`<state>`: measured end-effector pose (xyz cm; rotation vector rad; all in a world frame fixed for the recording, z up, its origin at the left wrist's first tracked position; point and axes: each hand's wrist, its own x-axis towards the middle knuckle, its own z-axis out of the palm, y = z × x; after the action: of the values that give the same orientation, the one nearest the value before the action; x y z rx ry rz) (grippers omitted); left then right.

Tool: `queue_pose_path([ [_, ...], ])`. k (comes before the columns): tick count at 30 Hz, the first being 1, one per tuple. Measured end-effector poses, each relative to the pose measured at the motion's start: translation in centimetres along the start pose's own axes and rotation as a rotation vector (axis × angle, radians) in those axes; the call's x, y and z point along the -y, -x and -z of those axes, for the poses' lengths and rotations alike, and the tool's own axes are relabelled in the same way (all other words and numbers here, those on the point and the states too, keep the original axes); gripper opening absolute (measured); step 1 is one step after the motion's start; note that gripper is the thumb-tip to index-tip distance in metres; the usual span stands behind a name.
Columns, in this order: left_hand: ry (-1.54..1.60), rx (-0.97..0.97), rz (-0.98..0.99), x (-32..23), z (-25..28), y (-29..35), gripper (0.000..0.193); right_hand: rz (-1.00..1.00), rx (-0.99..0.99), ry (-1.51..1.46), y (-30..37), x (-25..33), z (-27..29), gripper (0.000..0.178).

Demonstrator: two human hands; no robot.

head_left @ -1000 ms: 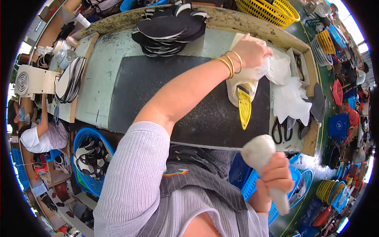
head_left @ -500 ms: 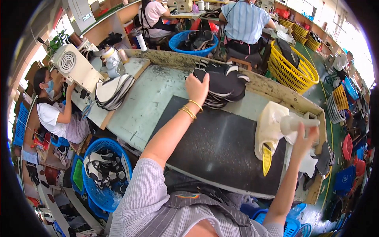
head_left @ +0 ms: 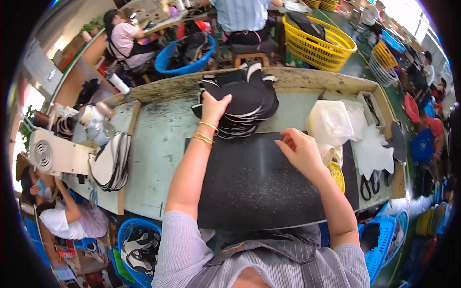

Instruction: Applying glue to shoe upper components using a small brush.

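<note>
A thick stack of black fabric shoe pieces with white edges [head_left: 245,98] lies at the far middle of the workbench. My left hand [head_left: 214,108] grips it at its left edge, thumb stretched over the top piece and the other fingers partly hidden. My right hand [head_left: 302,151] hovers over the black mat [head_left: 259,192], fingers loosely curved, thumb apart, nothing visible in them. Close beyond it stands a whitish plastic container [head_left: 331,122]. A yellow mesh-like piece [head_left: 337,175] lies beside my right forearm.
At the right are crumpled translucent plastic [head_left: 373,151], black-handled scissors [head_left: 370,186] and a small white box [head_left: 372,110]. White-and-black pieces [head_left: 110,161] lie left, near a sewing machine [head_left: 60,152] and a masked co-worker [head_left: 67,216]. A raised wooden rim [head_left: 163,86] borders the bench.
My right hand has left the translucent bottle at the right and come in over the mat, towards the stack. My left hand stays on the stack. The view has swung to the right.
</note>
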<state>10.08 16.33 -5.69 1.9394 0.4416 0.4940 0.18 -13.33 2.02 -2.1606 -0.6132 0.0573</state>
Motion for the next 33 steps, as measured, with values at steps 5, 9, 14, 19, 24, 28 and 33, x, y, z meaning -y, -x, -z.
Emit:
queue_pose_path([
  [5, 0.360, -0.026, 0.162, -1.3, -2.1, 0.7, 0.076, -0.067, -0.184, 1.187, 3.2, -3.7, -1.9, 0.049],
  [9, 0.814, 0.162, 0.289, -1.8, -1.9, 0.5, 0.038, -0.143, 0.136, 1.126, 4.7, -4.0, -1.9, 0.053],
  [14, 0.815, 0.161, 0.462, -0.6, 1.6, -0.3, 0.034, 0.191, -0.821, 0.489, 1.2, 0.3, 5.7, 0.056],
  [19, 0.644, 0.216, 0.364, -0.6, -2.2, -1.3, 0.042, -0.018, -0.928, 0.179, -1.3, -9.8, 9.7, 0.053],
  [24, 0.762, 0.137, 0.420, -1.4, 0.6, 1.5, 0.033, 0.112, -1.050, 0.550, 1.1, -2.1, 6.3, 0.052],
  [28, 0.832, 0.250, 0.374, -1.7, 0.6, 2.0, 0.031, -0.401, -0.239, -0.413, -0.9, -3.6, -2.4, 0.063],
  [33, 0.758, 0.305, 0.129, -2.2, 0.5, 4.0, 0.045, -0.501, -0.128, -1.217, -9.0, -7.0, -7.0, 0.072],
])
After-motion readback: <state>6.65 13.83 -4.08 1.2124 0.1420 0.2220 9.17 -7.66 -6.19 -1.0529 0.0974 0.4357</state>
